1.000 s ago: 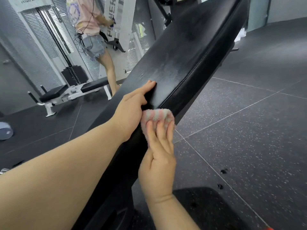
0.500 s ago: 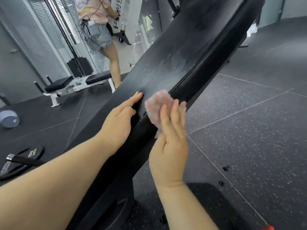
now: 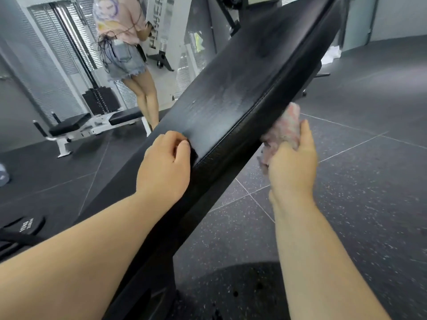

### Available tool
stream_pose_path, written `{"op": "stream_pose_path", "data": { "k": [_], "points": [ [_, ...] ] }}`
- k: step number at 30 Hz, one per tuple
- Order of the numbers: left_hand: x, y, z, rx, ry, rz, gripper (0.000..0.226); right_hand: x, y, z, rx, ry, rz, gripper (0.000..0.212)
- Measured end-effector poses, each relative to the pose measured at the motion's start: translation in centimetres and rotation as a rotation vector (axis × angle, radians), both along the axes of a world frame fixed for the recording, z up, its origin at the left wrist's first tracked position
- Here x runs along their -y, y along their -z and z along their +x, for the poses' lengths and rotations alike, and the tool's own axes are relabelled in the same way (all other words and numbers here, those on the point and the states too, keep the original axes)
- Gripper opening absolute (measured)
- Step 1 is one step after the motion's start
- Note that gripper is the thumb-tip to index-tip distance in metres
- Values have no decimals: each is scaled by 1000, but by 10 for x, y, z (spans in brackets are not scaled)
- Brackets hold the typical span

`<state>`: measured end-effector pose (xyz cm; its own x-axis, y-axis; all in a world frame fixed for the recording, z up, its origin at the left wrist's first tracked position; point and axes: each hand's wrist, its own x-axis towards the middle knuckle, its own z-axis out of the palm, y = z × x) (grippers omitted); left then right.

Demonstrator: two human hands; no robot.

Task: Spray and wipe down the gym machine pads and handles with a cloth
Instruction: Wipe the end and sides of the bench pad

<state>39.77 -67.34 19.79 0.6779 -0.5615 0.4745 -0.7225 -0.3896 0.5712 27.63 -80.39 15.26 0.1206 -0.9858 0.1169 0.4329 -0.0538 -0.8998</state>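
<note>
A long black inclined bench pad (image 3: 242, 88) runs from lower left to upper right, its top streaked with moisture. My right hand (image 3: 293, 162) grips a bunched pink-and-white cloth (image 3: 288, 125) and presses it against the pad's right side edge. My left hand (image 3: 166, 165) rests on the lower part of the pad's top, next to a dark notch in the pad. Its fingers are curled and I see nothing in it. No spray bottle is in view.
Another person (image 3: 129, 42) stands at a white cable machine with a weight stack (image 3: 101, 100) behind a flat bench (image 3: 92, 125). A weight plate (image 3: 23, 227) lies on the floor at lower left. Dark speckled rubber floor (image 3: 346, 204) spreads to the right.
My right hand has slid the cloth up along the pad's right side edge. My left hand's fingers, straight before, have curled in.
</note>
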Motion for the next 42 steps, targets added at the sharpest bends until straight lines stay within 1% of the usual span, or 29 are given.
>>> {"op": "stream_pose_path", "data": {
  "k": [2, 4, 7, 9, 10, 12, 14, 15, 18, 19, 21, 22, 23, 24, 25, 27, 29, 30, 31, 32, 34, 35, 36, 39, 42],
  "points": [
    [2, 3, 0, -22, 4, -48, 23, 8, -5, 12, 47, -167, -79, 54],
    [3, 7, 2, -31, 8, -59, 25, 10, -8, 17, 47, -175, -118, 48],
    [3, 7, 2, -13, 5, -58, 25, 2, -11, 17, 20, -121, -45, 45],
    [4, 7, 4, -28, 7, -65, 26, -15, -9, 18, 9, -125, -1, 54],
    [3, 7, 5, -41, 9, -70, 26, -25, -6, 19, 23, -137, 12, 53],
    [3, 8, 6, -64, 13, -87, 27, -47, 4, 21, 74, -183, 36, 34],
    [3, 8, 7, -74, 21, -97, 28, -67, 14, 21, 101, -284, 72, 41],
    [3, 9, 7, -79, 27, -100, 29, -77, 20, 21, 79, -325, 61, 43],
    [2, 9, 7, -92, 32, -98, 31, -108, 42, 20, -6, -422, 50, 36],
    [2, 9, 6, -107, 34, -106, 30, -117, 50, 21, -69, -451, 29, 34],
    [0, 9, 7, -196, 51, -144, 32, -136, 57, 17, -217, -500, -43, 35],
    [-1, 8, 9, -269, 68, -166, 34, -140, 56, 15, -244, -509, -56, 31],
    [-5, 7, 12, -342, 91, -182, 37, -138, 51, 14, -224, -512, -21, 25],
    [-9, 7, 15, -399, 119, -185, 39, -133, 44, 11, -186, -491, 36, 24],
    [-13, 7, 18, -429, 147, -173, 40, -124, 36, 9, -157, -418, 108, 24],
    [-23, 11, 23, -437, 183, -142, 41, -100, 27, 1, -142, -170, 155, 34],
    [-30, 16, 26, -435, 195, -128, 42, -80, 22, -10, -35, 63, 151, 34],
    [-32, 18, 27, -439, 205, -129, 43, -77, 17, -14, 23, 135, 130, 32],
    [-33, 20, 27, -452, 224, -135, 43, -74, 13, -14, 38, 188, 80, 33],
    [-33, 20, 28, -470, 246, -144, 44, -75, 7, -9, 2, 203, -16, 37],
    [-33, 20, 30, -517, 283, -157, 46, -86, -2, 8, -169, 190, -292, 46],
    [-34, 19, 33, -548, 302, -173, 48, -93, 1, 19, -237, 204, -412, 48],
    [-36, 18, 38, -583, 322, -197, 48, -99, 6, 30, -267, 229, -489, 48],
    [-44, 20, 47, -680, 364, -269, 49, -123, 36, 50, -302, 280, -554, 46],
    [-52, 30, 49, -665, 342, -313, 54, -148, 69, 58, -348, 174, -633, 43]
  ]
}}
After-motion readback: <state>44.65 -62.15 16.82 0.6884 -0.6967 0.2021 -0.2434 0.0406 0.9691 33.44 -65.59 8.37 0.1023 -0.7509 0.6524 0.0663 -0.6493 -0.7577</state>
